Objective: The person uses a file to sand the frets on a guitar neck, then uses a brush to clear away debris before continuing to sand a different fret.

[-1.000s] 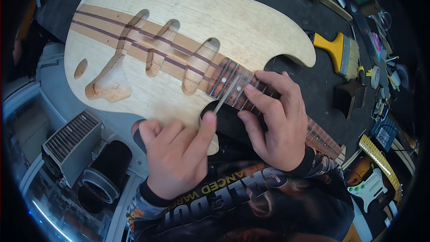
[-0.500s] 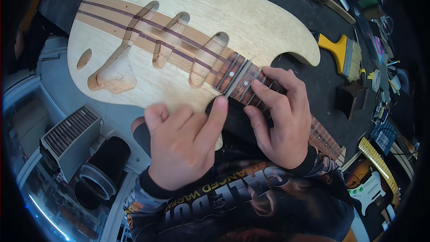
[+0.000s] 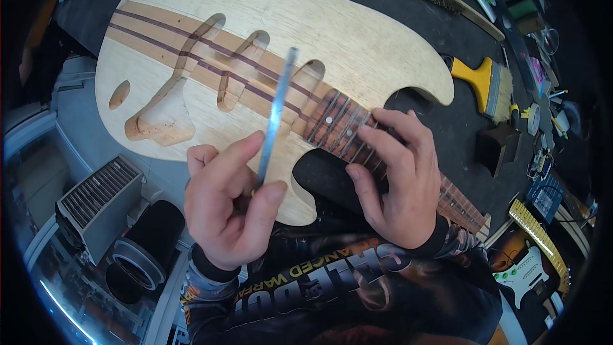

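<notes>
Pinched between the thumb and fingers of my left hand (image 3: 227, 207) is a slim metal file (image 3: 276, 112), raised above the unfinished guitar body (image 3: 357, 45). Its blade points up and away, apart from the wood. My right hand (image 3: 405, 185) straddles the guitar neck (image 3: 341, 124), bent fingers toward the far edge and thumb at the near edge. Metal frets and pale dot inlays show on the dark reddish fretboard. The pale body has routed cavities and a central band with two dark stripes. My right hand hides part of the neck.
A yellow-handled paintbrush (image 3: 482, 83) and a wooden bristle brush (image 3: 450, 3) lie on the dark bench to the right. A small dark block (image 3: 498, 147) is below them. A sunburst guitar (image 3: 523, 268) stands at lower right. A grey slatted box (image 3: 99, 204) sits at lower left.
My left hand has moved left and turned, lifting the file off the frets into the air. My right hand stays on the neck. The guitar appears slightly lower in view.
</notes>
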`<action>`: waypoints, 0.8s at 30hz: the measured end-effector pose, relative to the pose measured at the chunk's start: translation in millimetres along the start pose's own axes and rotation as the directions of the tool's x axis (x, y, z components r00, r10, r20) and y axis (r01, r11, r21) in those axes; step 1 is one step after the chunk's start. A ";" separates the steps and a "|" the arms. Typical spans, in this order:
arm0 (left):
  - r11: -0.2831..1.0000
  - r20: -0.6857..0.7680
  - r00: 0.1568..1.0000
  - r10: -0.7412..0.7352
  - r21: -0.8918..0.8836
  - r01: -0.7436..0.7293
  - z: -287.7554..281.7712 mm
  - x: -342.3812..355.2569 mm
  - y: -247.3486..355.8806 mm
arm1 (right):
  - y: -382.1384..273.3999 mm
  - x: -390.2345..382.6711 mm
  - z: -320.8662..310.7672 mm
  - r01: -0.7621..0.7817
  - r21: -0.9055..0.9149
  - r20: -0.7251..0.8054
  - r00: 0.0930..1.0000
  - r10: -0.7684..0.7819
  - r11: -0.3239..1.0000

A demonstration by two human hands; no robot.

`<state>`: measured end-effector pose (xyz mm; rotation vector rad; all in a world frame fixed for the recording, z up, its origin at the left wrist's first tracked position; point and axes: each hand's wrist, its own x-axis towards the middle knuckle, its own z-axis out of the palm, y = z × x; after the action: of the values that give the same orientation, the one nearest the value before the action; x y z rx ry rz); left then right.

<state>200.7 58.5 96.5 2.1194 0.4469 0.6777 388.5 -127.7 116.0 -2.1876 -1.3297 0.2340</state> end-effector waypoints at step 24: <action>0.946 0.250 0.964 0.091 0.281 -0.162 7.3 -9.1 22.3 | 4.0 -4.2 3.5 0.061 0.002 -0.037 0.997 -0.060 0.998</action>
<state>199.6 36.3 108.1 2.4987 0.2972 0.4433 388.0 -131.3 110.3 -2.1351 -1.3720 0.1721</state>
